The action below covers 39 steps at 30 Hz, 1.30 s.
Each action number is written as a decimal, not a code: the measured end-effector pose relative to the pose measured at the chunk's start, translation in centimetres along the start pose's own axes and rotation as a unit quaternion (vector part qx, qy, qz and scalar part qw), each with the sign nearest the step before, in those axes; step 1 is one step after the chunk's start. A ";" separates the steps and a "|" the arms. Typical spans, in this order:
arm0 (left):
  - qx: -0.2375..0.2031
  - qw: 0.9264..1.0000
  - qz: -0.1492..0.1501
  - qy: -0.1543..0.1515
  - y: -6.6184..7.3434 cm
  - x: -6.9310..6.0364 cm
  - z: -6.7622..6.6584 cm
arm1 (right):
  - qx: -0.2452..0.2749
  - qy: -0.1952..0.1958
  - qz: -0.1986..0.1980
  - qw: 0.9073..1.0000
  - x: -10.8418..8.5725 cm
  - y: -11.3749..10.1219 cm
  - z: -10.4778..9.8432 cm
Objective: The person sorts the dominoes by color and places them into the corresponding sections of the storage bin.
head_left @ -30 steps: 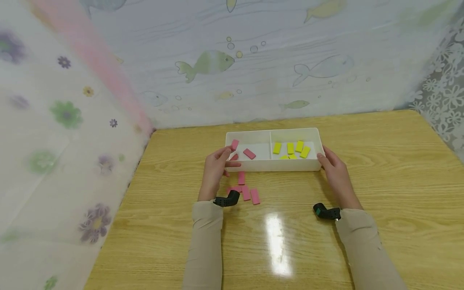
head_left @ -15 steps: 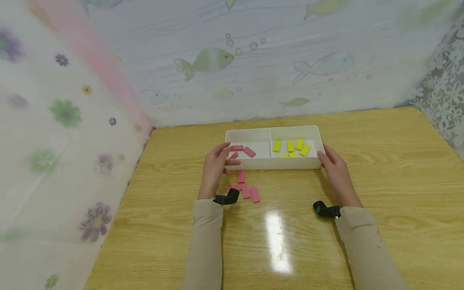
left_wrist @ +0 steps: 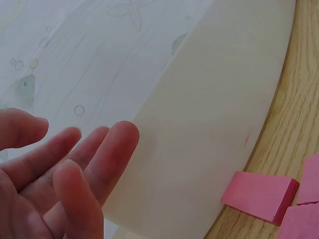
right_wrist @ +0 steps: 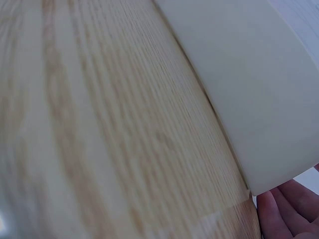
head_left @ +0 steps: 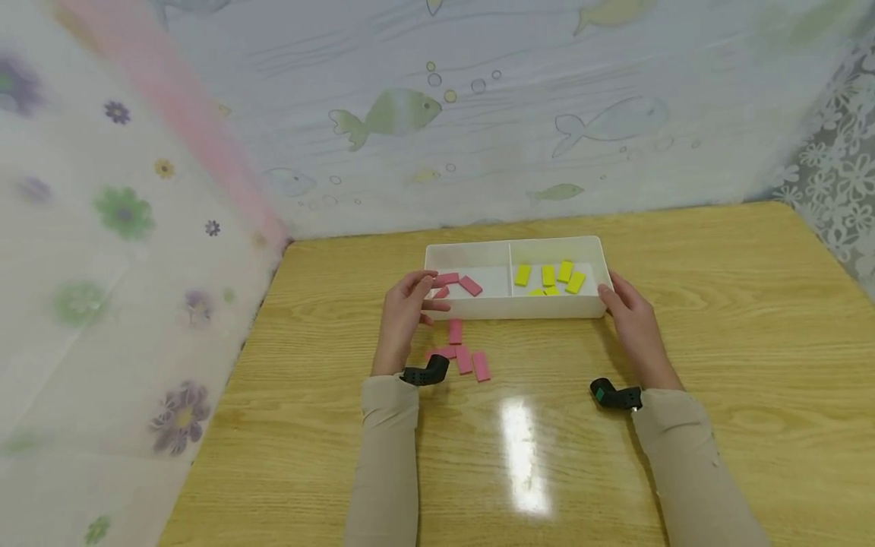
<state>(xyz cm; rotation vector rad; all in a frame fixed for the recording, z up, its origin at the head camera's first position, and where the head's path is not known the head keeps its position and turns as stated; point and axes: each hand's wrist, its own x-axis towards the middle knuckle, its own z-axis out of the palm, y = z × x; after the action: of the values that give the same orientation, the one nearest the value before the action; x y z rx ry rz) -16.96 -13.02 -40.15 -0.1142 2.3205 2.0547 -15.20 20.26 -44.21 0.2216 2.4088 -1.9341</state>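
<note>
A white two-compartment tray (head_left: 519,308) stands on the table. My left hand (head_left: 402,315) is over the tray's left end, and in the left wrist view its fingers (left_wrist: 112,154) are spread with nothing between them. Just beyond those fingertips, a pink domino-like block (head_left: 447,279) lies in the left compartment, near another pink block (head_left: 470,286) and a third, partly hidden one. My right hand (head_left: 632,323) holds the tray's right end, thumb at the front corner, the other fingers mostly hidden behind the wall. Several yellow blocks (head_left: 522,275) lie in the right compartment.
Several more pink blocks (head_left: 481,366) lie on the wooden table (head_left: 547,448) in front of the tray's left half, partly behind the black wrist camera (head_left: 427,372). A fish-patterned curtain (head_left: 478,152) hangs behind the table, and a flowered one (head_left: 130,304) along its left side.
The pink block at my left fingertips has dropped and now lies flat in the left compartment. My left hand has let it go and shifted very slightly. My right hand keeps its hold on the tray.
</note>
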 end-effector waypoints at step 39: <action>0.119 0.974 -0.067 -0.178 -0.3 -0.4 0.3 | 0.006 -0.007 -0.017 1.000 0.0 0.0 0.0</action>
<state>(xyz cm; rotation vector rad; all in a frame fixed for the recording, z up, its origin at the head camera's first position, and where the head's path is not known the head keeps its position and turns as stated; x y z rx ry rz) -16.55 -12.77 -40.47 0.0960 2.2391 1.5673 -15.20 20.23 -44.25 0.1696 2.4082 -1.9585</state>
